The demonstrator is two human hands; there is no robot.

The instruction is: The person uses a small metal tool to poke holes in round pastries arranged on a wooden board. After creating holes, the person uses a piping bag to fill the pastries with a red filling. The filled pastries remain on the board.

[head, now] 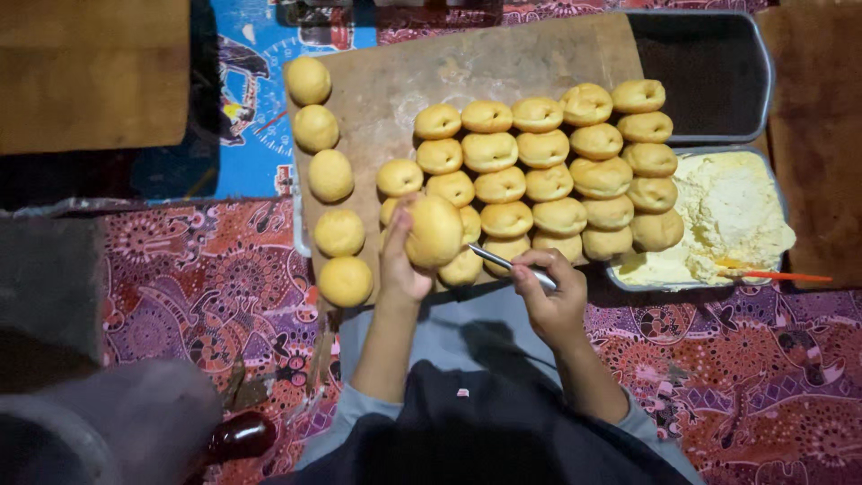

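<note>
1. Left hand (401, 260): raised above the near edge of the wooden board (503, 63). The fingers are curled around a round golden bun (434, 231) and closed on it. The thumb lies along the bun's left side; the other fingers sit behind and beneath it, mostly hidden by the bun itself.
2. Held bun: clear of the board surface, in front of the near-left corner of the grouped buns (548, 171). It overlaps them in the view; contact with them cannot be determined.
3. Right hand (552, 292): positioned just right of the left hand, at the near edge of the board. The fingers are closed in a pinch grip on a slim metal utensil (507, 265).
4. Metal utensil: it extends from the right fingers toward the upper left. Its tip ends just beside the lower right of the held bun. Whether the tip touches the bun cannot be determined.
5. Grouped buns: packed in touching rows across the middle and right of the board.
6. Separate buns (330, 175): five smooth round pieces in a column down the left edge of the board, spaced apart from each other.
7. Filling tray (732, 216): a metal tray of pale yellow cream, just beside the right end of the board. An orange-handled tool (777, 276) rests at its near edge.
8. Empty tray (709, 72): a dark metal tray behind the filling tray.
9. Base surface: a patterned red and purple cloth (206, 278).
</note>
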